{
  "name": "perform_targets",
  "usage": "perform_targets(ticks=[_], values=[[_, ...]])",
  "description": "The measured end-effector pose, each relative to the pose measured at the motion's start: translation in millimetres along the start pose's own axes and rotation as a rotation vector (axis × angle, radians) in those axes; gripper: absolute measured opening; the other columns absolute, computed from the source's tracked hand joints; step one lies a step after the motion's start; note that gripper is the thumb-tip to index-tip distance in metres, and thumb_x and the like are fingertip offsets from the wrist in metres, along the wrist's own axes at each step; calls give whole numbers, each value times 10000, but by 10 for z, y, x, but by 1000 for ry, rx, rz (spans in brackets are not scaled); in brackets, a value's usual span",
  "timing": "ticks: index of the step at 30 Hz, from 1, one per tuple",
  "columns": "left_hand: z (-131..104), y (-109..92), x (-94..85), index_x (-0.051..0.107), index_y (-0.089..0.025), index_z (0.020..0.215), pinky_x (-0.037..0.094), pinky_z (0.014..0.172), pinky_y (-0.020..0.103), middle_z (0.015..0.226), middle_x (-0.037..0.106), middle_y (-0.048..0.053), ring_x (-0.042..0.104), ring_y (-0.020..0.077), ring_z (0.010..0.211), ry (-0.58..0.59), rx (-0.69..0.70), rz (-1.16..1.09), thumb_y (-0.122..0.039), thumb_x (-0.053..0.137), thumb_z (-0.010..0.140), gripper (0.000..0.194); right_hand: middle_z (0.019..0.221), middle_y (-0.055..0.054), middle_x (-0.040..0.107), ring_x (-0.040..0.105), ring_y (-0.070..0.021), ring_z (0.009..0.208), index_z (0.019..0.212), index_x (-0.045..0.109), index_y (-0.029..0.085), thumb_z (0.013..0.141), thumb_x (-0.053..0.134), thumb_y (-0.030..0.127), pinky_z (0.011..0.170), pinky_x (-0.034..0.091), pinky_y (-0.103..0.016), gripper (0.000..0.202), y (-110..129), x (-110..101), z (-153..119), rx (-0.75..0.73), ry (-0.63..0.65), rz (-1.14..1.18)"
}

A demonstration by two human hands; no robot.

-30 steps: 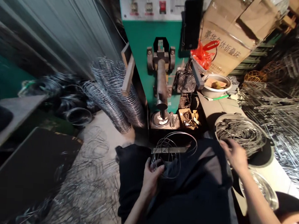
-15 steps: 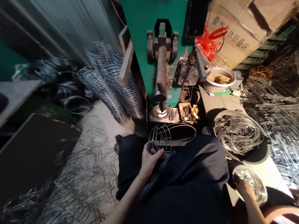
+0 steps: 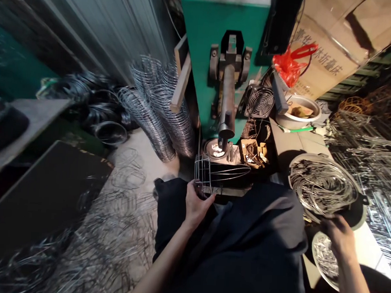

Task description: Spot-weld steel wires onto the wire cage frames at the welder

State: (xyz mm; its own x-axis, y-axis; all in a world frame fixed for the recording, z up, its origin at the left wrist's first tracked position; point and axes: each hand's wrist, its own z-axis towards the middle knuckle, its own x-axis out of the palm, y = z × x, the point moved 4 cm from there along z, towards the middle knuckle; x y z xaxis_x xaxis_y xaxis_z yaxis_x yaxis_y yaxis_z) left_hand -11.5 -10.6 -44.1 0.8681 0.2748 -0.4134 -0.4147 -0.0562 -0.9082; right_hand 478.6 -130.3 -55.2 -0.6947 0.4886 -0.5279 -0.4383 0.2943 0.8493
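Observation:
My left hand [image 3: 197, 204] is closed on the lower edge of a wire frame [image 3: 205, 167], a curved grid with a long loop reaching right. The frame is in front of the press machine's round lower plate [image 3: 216, 150]. My right hand [image 3: 340, 235] is at the right, between a metal bowl of small shiny parts [image 3: 325, 257] and a large basin of bent wires [image 3: 324, 183]. Its fingers point down and look dark; whether they hold anything is hidden.
A green machine [image 3: 200, 76] with a metal arm [image 3: 228, 104] rises ahead. Stacks of wire rings [image 3: 154, 117] lean at its left. Loose wires [image 3: 111, 229] cover the left floor. A box of small tools [image 3: 254, 153] is beside the plate; wire racks [image 3: 382, 175] crowd the right.
My right hand has lifted out of the bowl of small parts and moved up towards the wire basin. The wire frame in my left hand has turned. The head view has shifted left.

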Motion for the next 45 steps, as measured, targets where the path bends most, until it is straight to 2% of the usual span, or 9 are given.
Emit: perform_targets(ticks=[1, 2, 6, 9, 13, 20, 23, 31, 45], values=[[7, -15, -2, 480, -178, 1164, 476, 607, 272, 843, 574, -11, 522, 119, 589, -9, 15, 14, -408, 802, 653, 646, 629, -94, 674, 630, -241, 494, 764, 649, 267, 753, 654, 456, 451, 535, -371, 189, 317, 154, 89, -27, -55, -5], [8, -29, -3, 484, -176, 1160, 476, 599, 275, 824, 565, -17, 520, 121, 579, -18, 27, 29, -411, 797, 658, 637, 721, -108, 707, 671, -260, 600, 793, 679, 257, 775, 640, 452, 540, 573, -395, 200, 668, 368, 162, -100, -15, -9], [-14, -68, -17, 486, -176, 1165, 489, 611, 290, 825, 558, -16, 531, 136, 596, -35, 69, 70, -417, 783, 677, 620, 1055, -71, 739, 685, -260, 1010, 1072, 717, 236, 916, 540, 424, 927, 542, -434, 302, 1936, 1383, 195, -440, 446, -14], [-21, -63, -43, 479, -182, 1177, 511, 661, 302, 933, 582, 23, 566, 153, 678, -28, 94, 72, -398, 776, 696, 606, 1103, -46, 735, 621, -245, 1166, 1088, 719, 255, 958, 533, 346, 1038, 449, -426, 245, 2437, 1910, 80, -757, 571, -116], [26, -30, -87, 483, -188, 1182, 521, 745, 323, 1036, 591, 62, 605, 190, 810, -31, 131, 101, -374, 777, 701, 593, 1054, -41, 748, 595, -256, 1206, 1087, 711, 267, 971, 528, 254, 1059, 371, -478, 217, 2521, 2286, 43, -965, 591, -294], [185, -5, -103, 483, -195, 1169, 528, 783, 345, 1036, 596, 64, 629, 220, 882, -33, 91, 53, -363, 787, 687, 594, 1084, -77, 744, 596, -270, 1196, 1149, 676, 245, 948, 513, 142, 1084, 216, -588, 278, 2545, 2526, 20, -1058, 531, -442], [227, -17, -91, 468, -189, 1181, 531, 799, 346, 1062, 596, 75, 633, 225, 918, -26, 70, 22, -355, 788, 690, 610, 1024, -65, 755, 594, -261, 1187, 1140, 679, 245, 942, 508, 114, 1082, 188, -562, 293, 2624, 2554, 1, -1095, 492, -417], [281, -78, -84, 461, -185, 1197, 532, 796, 370, 1066, 595, 86, 636, 235, 901, -68, 65, 47, -400, 787, 694, 637, 953, -42, 747, 569, -243, 1079, 1058, 717, 262, 978, 542, 270, 893, 300, -403, 193, 2802, 2491, 80, -1099, 472, -291], [327, -135, -138, 474, -192, 1200, 536, 787, 363, 1068, 601, 84, 635, 239, 896, -100, 74, 15, -400, 799, 687, 642, 884, -38, 736, 529, -238, 970, 1046, 736, 260, 971, 541, 240, 809, 345, -373, 210, 2906, 2514, 128, -1126, 462, -240]])
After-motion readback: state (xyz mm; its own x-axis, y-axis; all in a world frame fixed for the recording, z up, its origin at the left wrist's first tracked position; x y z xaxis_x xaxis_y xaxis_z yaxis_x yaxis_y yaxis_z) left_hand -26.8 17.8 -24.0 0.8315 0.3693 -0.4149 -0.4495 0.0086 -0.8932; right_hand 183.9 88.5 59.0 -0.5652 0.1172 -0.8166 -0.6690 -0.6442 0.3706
